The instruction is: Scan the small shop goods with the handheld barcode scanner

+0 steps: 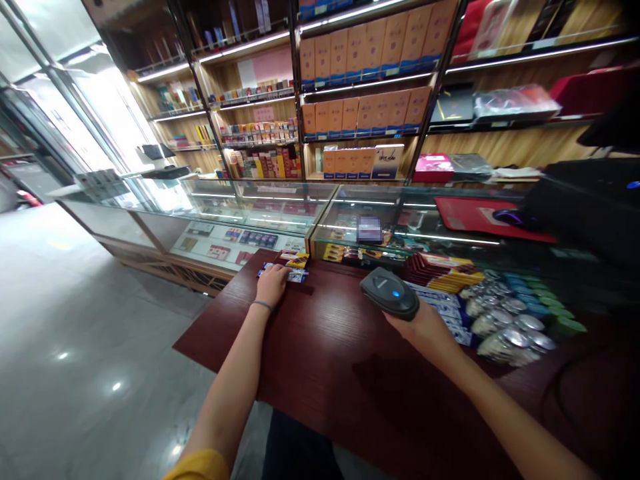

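My right hand [420,328] is closed round the handle of a black barcode scanner [390,292], which shows a blue light on top. The scanner is held above the dark red-brown table [325,360], its head towards the glass counter. At the table's far left, my left hand [271,285] has its fingers curled over a blue-and-white packet [299,275], whose ends stick out on both sides. Just behind that packet lies a red-and-yellow packet [294,259]. The fingertips of my left hand are partly hidden.
Right of the scanner stand a stack of red-and-yellow packets [440,270], more blue-and-white packets [445,308], silver-lidded jars [500,327] and green-lidded containers [555,310]. Behind are a glass display counter [260,207], a red mat [475,217] with a mouse [510,217], and shelves of boxes.
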Available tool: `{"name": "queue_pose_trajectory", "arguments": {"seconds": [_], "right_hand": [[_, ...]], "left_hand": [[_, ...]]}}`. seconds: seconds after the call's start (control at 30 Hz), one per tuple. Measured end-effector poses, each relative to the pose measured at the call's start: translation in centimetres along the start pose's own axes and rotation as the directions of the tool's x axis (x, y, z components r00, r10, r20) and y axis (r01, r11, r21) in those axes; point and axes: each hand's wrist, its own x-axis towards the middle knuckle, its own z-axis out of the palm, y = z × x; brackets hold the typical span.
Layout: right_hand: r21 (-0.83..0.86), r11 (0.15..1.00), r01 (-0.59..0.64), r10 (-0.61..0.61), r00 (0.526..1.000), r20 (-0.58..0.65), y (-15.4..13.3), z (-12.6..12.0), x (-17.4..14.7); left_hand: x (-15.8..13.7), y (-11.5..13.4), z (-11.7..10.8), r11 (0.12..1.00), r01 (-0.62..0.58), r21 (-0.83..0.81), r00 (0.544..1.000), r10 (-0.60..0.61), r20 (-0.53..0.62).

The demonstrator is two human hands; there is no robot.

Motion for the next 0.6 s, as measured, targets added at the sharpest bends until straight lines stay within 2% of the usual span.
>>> {"name": "queue_pose_trajectory", "arguments": {"seconds": [0.1,0.17,0.2,0.27,0.33,0.37,0.4,0.47,0.6], "right_hand": [[0.003,1.0,-0.03,0.03,0.999,-0.021,-0.2,-0.1,-0.1],[0.014,0.999,-0.044,0.045,0.998,-0.041,-0.2,-0.2,-0.1],[0.019,0.999,-0.048,0.049,0.997,-0.055,-0.2,-0.2,-0.1],[0.024,0.998,-0.052,0.054,0.995,-0.079,-0.1,-0.3,0.0],[0.015,0.999,-0.052,0.053,0.995,-0.081,-0.2,-0.5,0.0],[0.001,0.999,-0.053,0.053,0.996,-0.077,-0.3,-0.6,0.0],[-0.019,0.998,-0.054,0.053,0.996,-0.068,-0.4,-0.6,-0.1],[-0.086,0.994,-0.061,0.058,0.998,-0.03,-0.9,-0.7,-0.2],[-0.3,0.949,-0.091,0.128,0.986,0.104,-2.1,-0.5,-0.3]], "left_hand": [[0.0,2.1,0.2,0.971,-0.046,-0.234,0.984,0.004,-0.179],[0.0,3.8,0.7,0.891,-0.058,-0.451,0.973,-0.05,-0.225],[0.0,4.7,1.1,0.82,-0.032,-0.571,0.978,-0.094,-0.189],[-0.2,6.3,1.8,0.618,0.095,-0.78,0.986,-0.166,-0.011],[-0.4,7.5,2.2,0.416,0.23,-0.88,0.97,-0.17,0.173],[-0.5,8.0,2.4,0.347,0.274,-0.897,0.96,-0.153,0.234],[-0.7,8.4,2.4,0.301,0.301,-0.905,0.953,-0.136,0.272],[-0.9,8.9,2.3,0.265,0.331,-0.906,0.944,-0.109,0.312],[-1.1,9.3,2.1,0.286,0.351,-0.892,0.936,-0.083,0.342]]}}
